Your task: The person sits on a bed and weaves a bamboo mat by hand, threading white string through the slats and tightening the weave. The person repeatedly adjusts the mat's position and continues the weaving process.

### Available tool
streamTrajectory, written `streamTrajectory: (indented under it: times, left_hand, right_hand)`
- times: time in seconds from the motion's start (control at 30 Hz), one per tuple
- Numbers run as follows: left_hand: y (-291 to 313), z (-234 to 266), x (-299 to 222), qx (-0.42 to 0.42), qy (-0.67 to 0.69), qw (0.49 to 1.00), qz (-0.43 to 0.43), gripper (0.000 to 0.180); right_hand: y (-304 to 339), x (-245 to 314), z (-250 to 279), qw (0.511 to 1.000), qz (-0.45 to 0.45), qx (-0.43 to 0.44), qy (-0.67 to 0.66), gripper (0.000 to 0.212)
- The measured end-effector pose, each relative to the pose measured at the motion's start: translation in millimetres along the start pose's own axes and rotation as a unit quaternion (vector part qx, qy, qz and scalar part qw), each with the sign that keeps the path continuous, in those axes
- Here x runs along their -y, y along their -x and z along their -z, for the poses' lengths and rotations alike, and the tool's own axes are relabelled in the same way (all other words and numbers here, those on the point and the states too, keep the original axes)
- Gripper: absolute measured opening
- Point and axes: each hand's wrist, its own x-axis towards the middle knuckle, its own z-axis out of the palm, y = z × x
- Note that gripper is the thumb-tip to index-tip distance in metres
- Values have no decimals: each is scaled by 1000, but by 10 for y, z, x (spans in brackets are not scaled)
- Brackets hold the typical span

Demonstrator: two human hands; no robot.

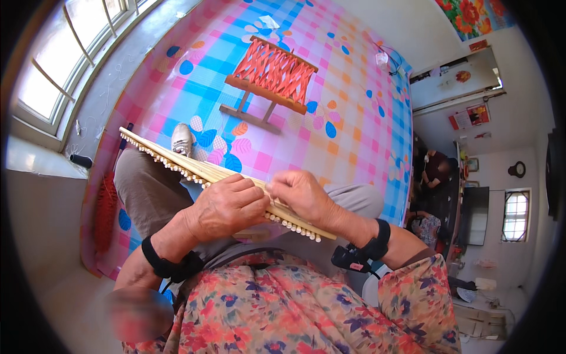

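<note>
Across my lap lies a long flat row of pale, straight stalks (168,156), set side by side with their cut round ends lined up along the near edge. It slants from the upper left down to the right. My left hand (229,205) is closed around its middle, fingers curled over the stalks. Just right of it, my right hand (302,196) is closed in a pinch over the stalks, slightly blurred; whatever its fingertips hold is hidden. Black bands with small devices circle both wrists.
Ahead stands a low wooden frame (274,74) wound with red strips, on a colourful checked floor covering (348,135). A red bundle (106,206) lies left of my knee, near the window sill (112,76). Other people (436,168) sit at the far right.
</note>
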Motion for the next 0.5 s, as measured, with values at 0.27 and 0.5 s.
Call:
streamTrajectory:
  times: [0.27,0.5]
  left_hand:
    - [-37,36,-44,22,-5,1000,-7,28]
    - [-131,-13,-102,55,-56,997,17,33]
  right_hand:
    - [-96,108,422,926,-27,-34,-375,26]
    - [-174,60,495,882,-20,61,-467,21]
